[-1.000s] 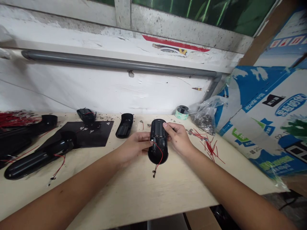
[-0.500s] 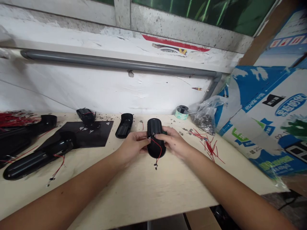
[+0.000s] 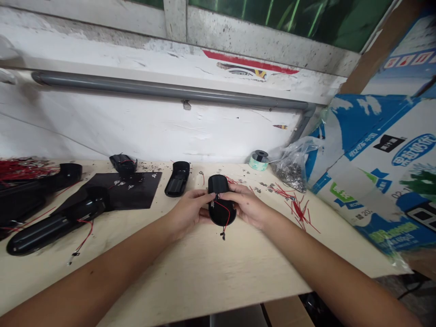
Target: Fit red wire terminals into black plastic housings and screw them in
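Note:
A black plastic shell [image 3: 218,185] is held between my two hands over the middle of the table. My left hand [image 3: 194,206] grips its left side, thumb on the top near the shell's middle. On the right side my right hand [image 3: 247,205] holds it, with the thumb close to the left thumb. Between the thumb tips is a small metal part, too small to make out. A thin red wire [image 3: 229,217] curves from there down over the shell's lower half and ends in a small dark piece [image 3: 223,235] past the near edge.
More black shells [image 3: 177,179] lie on the table [image 3: 190,277], several at the left beside a black sheet [image 3: 136,195] and red wires. At the right are loose red wires [image 3: 299,211], a tape roll [image 3: 258,161], a bag of metal parts [image 3: 289,172] and a printed carton [image 3: 368,150].
The shell's far end has tipped lower and nearer to me. My left thumb has moved up and right, closer to the right thumb. The small dark wire end has shifted slightly.

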`<control>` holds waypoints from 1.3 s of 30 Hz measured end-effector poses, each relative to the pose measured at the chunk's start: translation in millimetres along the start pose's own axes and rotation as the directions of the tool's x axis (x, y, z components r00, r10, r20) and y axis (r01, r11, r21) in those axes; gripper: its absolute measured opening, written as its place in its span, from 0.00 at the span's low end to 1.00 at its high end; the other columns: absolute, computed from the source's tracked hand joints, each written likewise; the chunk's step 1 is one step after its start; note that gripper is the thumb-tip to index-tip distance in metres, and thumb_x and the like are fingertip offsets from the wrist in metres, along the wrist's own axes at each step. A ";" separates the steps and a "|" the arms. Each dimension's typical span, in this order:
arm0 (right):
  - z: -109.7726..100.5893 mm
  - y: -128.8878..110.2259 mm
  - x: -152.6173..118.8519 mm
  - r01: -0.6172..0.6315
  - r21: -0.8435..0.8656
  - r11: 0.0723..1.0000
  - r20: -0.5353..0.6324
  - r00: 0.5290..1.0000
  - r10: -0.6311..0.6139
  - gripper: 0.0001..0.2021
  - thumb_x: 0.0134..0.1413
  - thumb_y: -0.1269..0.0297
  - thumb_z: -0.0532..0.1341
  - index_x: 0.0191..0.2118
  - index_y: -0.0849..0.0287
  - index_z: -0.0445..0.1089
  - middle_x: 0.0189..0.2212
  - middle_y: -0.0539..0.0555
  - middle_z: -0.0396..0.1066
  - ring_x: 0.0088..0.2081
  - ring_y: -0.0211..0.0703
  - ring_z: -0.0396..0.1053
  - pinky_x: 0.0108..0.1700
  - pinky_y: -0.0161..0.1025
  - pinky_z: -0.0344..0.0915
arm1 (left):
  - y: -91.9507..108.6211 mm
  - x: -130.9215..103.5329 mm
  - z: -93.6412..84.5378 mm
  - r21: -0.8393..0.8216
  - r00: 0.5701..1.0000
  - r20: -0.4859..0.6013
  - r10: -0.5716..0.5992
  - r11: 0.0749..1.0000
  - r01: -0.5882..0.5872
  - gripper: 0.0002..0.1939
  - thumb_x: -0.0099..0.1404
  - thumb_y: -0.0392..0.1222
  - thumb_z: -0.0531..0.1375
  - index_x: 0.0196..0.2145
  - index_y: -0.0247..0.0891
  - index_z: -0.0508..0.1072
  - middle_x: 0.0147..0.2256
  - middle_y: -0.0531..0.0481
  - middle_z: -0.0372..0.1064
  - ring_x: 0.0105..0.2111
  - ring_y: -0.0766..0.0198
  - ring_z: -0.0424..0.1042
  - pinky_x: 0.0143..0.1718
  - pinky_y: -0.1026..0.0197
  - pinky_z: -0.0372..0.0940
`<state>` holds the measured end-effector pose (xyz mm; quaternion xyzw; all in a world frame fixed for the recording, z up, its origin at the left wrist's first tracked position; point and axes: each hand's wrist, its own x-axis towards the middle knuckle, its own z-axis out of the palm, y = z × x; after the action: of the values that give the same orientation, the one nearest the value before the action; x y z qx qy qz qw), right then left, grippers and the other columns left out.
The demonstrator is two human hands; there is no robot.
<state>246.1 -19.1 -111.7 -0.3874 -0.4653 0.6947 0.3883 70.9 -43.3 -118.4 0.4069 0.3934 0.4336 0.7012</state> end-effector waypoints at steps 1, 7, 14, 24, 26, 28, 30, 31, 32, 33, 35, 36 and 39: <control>0.5 -0.2 -0.4 -0.005 0.004 1.000 0.000 1.000 0.005 0.22 0.39 0.64 0.72 0.43 0.64 0.72 0.37 0.57 0.73 0.34 0.38 0.71 0.31 0.30 0.70 | -0.5 0.0 -0.4 0.013 1.000 0.001 -0.005 1.000 0.005 0.13 0.61 0.45 0.66 0.38 0.31 0.75 0.35 0.44 0.74 0.29 0.62 0.75 0.33 0.57 0.75; 0.9 3.9 0.1 0.015 -0.037 0.999 -0.025 1.000 -0.016 0.21 0.40 0.62 0.73 0.41 0.63 0.72 0.35 0.56 0.73 0.33 0.39 0.72 0.31 0.32 0.70 | 0.4 -2.9 2.3 0.095 0.999 -0.033 0.000 0.995 0.003 0.13 0.62 0.45 0.65 0.36 0.31 0.72 0.32 0.46 0.72 0.28 0.64 0.74 0.32 0.58 0.74; -7.2 18.0 10.8 0.206 -0.209 0.956 0.004 0.978 -0.210 0.19 0.46 0.57 0.71 0.42 0.65 0.74 0.38 0.58 0.73 0.36 0.39 0.71 0.40 0.36 0.69 | -2.4 -2.6 5.1 0.193 0.992 -0.116 0.047 0.981 -0.024 0.13 0.63 0.46 0.62 0.36 0.31 0.71 0.30 0.49 0.68 0.26 0.68 0.70 0.27 0.64 0.69; 2.3 9.1 4.0 0.077 0.017 0.997 -0.044 0.996 -0.076 0.22 0.40 0.59 0.74 0.41 0.64 0.72 0.36 0.58 0.74 0.35 0.42 0.73 0.36 0.37 0.72 | 1.6 -3.4 5.7 0.092 0.993 -0.101 0.052 0.995 -0.043 0.16 0.61 0.47 0.64 0.40 0.33 0.71 0.36 0.45 0.69 0.28 0.66 0.72 0.29 0.60 0.72; 0.7 5.7 4.8 0.143 0.039 0.989 -0.095 0.986 -0.139 0.23 0.39 0.57 0.74 0.42 0.64 0.72 0.38 0.58 0.73 0.36 0.43 0.73 0.38 0.39 0.72 | 2.8 -4.5 5.1 0.076 0.981 -0.157 0.109 0.992 -0.098 0.19 0.61 0.50 0.63 0.46 0.37 0.68 0.42 0.45 0.68 0.28 0.64 0.72 0.28 0.56 0.72; -4.3 3.9 8.0 0.270 -0.023 0.963 -0.186 0.945 -0.270 0.25 0.40 0.54 0.73 0.42 0.64 0.71 0.40 0.59 0.73 0.38 0.45 0.73 0.40 0.42 0.72 | 2.5 -5.6 3.8 0.152 0.960 -0.187 0.206 0.972 -0.179 0.20 0.63 0.56 0.61 0.46 0.41 0.65 0.44 0.46 0.65 0.27 0.64 0.72 0.25 0.56 0.72; -10.9 3.2 12.2 0.363 -0.145 0.921 -0.275 0.879 -0.390 0.26 0.42 0.51 0.72 0.43 0.64 0.71 0.39 0.58 0.73 0.38 0.46 0.72 0.39 0.42 0.72 | 0.8 -6.6 2.7 0.262 0.949 -0.141 0.282 0.935 -0.239 0.21 0.63 0.59 0.59 0.45 0.42 0.63 0.40 0.50 0.65 0.24 0.66 0.71 0.23 0.59 0.69; -14.1 3.2 14.1 0.382 -0.202 0.902 -0.306 0.850 -0.429 0.26 0.43 0.51 0.72 0.43 0.64 0.71 0.39 0.58 0.73 0.37 0.46 0.72 0.38 0.42 0.72 | -0.4 -7.1 2.6 0.309 0.949 -0.104 0.298 0.917 -0.254 0.22 0.63 0.59 0.60 0.45 0.42 0.62 0.36 0.52 0.64 0.23 0.67 0.70 0.22 0.61 0.67; -16.9 3.5 15.9 0.389 -0.247 0.887 -0.322 0.831 -0.454 0.26 0.43 0.50 0.72 0.44 0.64 0.71 0.38 0.58 0.73 0.36 0.46 0.72 0.37 0.42 0.71 | -1.6 -7.7 2.9 0.349 0.950 -0.068 0.304 0.899 -0.263 0.21 0.63 0.59 0.60 0.45 0.43 0.61 0.33 0.54 0.63 0.21 0.68 0.69 0.22 0.62 0.66; -19.3 3.9 17.4 0.392 -0.276 0.878 -0.329 0.819 -0.469 0.26 0.44 0.50 0.71 0.44 0.64 0.71 0.37 0.57 0.73 0.35 0.45 0.72 0.37 0.41 0.71 | -2.7 -8.2 3.6 0.384 0.951 -0.036 0.307 0.883 -0.271 0.21 0.63 0.57 0.61 0.46 0.43 0.61 0.31 0.56 0.62 0.21 0.69 0.68 0.22 0.63 0.65; -22.2 5.0 19.3 0.396 -0.303 0.867 -0.329 0.810 -0.485 0.26 0.44 0.50 0.71 0.44 0.64 0.72 0.36 0.56 0.73 0.35 0.45 0.71 0.37 0.40 0.70 | -3.6 -9.2 5.5 0.441 0.943 -0.011 0.333 0.848 -0.295 0.19 0.64 0.52 0.61 0.47 0.44 0.61 0.28 0.57 0.62 0.21 0.70 0.68 0.24 0.65 0.64; -22.8 5.4 19.8 0.397 -0.307 0.865 -0.329 0.808 -0.488 0.26 0.44 0.50 0.71 0.44 0.64 0.72 0.35 0.56 0.73 0.35 0.44 0.71 0.37 0.40 0.70 | -3.3 -9.5 6.3 0.458 0.931 -0.021 0.363 0.832 -0.314 0.17 0.65 0.51 0.61 0.47 0.43 0.61 0.28 0.57 0.62 0.22 0.70 0.68 0.25 0.66 0.63; -21.7 4.7 19.1 0.382 -0.269 0.884 -0.342 0.820 -0.459 0.26 0.42 0.51 0.72 0.43 0.64 0.72 0.36 0.57 0.73 0.33 0.44 0.71 0.34 0.38 0.69 | 1.2 -8.3 5.8 0.458 0.872 -0.104 0.479 0.801 -0.385 0.12 0.67 0.48 0.58 0.44 0.42 0.62 0.28 0.56 0.63 0.21 0.72 0.66 0.24 0.66 0.62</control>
<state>257.2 4.3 -125.4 -0.4418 -0.5146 0.4513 0.5799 73.2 -51.9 -113.6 0.5787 0.4472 0.5282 0.4313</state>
